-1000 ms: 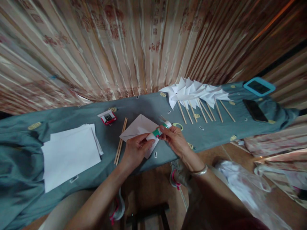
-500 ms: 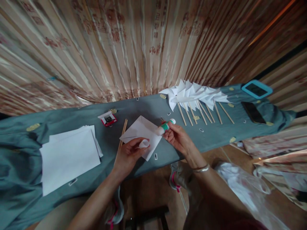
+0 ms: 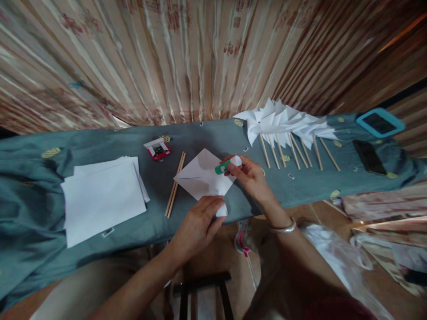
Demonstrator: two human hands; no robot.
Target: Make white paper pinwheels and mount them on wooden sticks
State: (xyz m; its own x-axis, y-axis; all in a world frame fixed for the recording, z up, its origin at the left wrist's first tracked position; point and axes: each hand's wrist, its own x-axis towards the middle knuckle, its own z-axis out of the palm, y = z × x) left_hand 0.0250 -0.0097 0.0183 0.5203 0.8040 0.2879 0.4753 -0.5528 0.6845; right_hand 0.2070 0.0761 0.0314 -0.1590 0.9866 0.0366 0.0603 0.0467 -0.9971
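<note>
Our L hand (image 3: 198,220), pinching a white bit (image 3: 221,210) (ID unclear), has dropped to the table's (image 3: 193,135) near edge, baring more paper (image 3: 195,171); R hand (image 3: 251,178) grips green/white tube (image 3: 222,168) above.

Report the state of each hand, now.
Left hand: closed, holding a white cap.
Right hand: closed, holding a glue stick.

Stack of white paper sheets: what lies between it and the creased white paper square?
In the head view, two thin wooden sticks lie between the paper stack and the square, and a small open red box sits farther back.
</note>
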